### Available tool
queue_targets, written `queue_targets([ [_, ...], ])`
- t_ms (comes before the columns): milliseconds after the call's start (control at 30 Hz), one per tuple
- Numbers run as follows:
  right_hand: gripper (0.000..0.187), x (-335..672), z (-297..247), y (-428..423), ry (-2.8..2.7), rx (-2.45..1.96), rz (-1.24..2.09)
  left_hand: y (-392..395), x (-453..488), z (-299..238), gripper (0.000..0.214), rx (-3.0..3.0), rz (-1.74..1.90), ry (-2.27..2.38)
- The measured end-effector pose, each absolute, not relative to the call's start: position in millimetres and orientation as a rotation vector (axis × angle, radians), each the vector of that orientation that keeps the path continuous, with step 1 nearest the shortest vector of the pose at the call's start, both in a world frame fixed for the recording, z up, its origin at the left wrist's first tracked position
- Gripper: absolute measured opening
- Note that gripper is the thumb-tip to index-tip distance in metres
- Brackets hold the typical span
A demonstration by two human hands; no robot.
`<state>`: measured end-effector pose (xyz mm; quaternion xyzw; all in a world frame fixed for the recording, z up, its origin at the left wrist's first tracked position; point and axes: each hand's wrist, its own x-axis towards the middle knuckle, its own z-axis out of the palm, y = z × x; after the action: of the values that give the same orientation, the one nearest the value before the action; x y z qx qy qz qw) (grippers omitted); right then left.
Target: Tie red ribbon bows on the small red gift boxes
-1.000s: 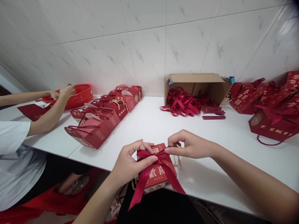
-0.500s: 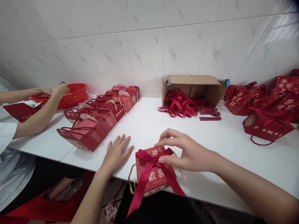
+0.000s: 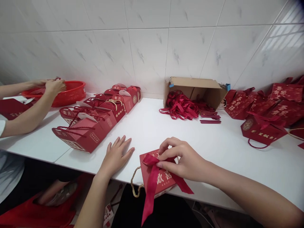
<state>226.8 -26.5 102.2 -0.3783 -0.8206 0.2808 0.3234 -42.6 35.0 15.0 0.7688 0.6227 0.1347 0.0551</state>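
Note:
A red gift box [image 3: 163, 180] with gold characters lies at the near edge of the white table [image 3: 152, 126], a rope handle hanging off its left side. A red ribbon bow [image 3: 152, 164] is tied across it, with tails trailing over the table edge. My right hand [image 3: 182, 160] rests on the box, its fingers curled and pinching the bow's right loop. My left hand [image 3: 116, 155] lies flat on the table to the left of the box, fingers spread, holding nothing.
A row of red gift boxes [image 3: 95, 117] stands left of centre. A cardboard box [image 3: 197, 90] on its side spills red ribbons [image 3: 181, 107]. More red boxes [image 3: 266, 114] are piled at the right. Another person's hands [image 3: 53, 85] are at a red basket [image 3: 68, 93] far left.
My left hand let go of the bow and moved left to lie flat on the table. My right hand closed onto the bow's right loop. The box shifted slightly right.

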Motion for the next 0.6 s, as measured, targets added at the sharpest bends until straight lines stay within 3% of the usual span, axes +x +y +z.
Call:
queue_targets([
  [333,0.010,273,135,3,-2.008,-1.118,0.645,35,-43,17,0.057,2.296,0.391,1.899],
  [600,0.015,359,167,10,-1.539,-1.388,-0.049,36,-44,14,0.055,2.282,0.379,1.919],
])
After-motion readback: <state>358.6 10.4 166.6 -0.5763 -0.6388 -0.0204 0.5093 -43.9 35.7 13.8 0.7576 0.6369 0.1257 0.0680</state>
